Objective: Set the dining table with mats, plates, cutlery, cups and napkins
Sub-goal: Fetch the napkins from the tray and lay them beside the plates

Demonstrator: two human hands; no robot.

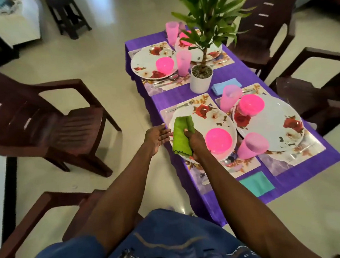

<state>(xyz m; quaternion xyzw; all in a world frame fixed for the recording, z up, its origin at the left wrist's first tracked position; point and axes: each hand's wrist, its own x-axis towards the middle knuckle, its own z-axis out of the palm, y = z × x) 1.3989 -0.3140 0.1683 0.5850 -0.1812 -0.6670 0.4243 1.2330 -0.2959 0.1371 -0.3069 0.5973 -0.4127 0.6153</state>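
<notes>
My right hand [195,142]: grip curled round green napkin [182,135], thumb on top. My left hand [156,137]: fingers straight, spread apart, holding nothing, fingertips just beside napkin's left edge. Napkin folded, creased, scalloped lower edge, lying over left part of near plate [210,119], left of pink bowl [218,140] on same plate. Both my arms stretched forward over counter [309,169] edge, right wrist above plate rim.

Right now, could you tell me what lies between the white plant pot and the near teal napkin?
In the head view, between the plant pot and the teal napkin lie a floral mat, its plate and a pink bowl.
</notes>
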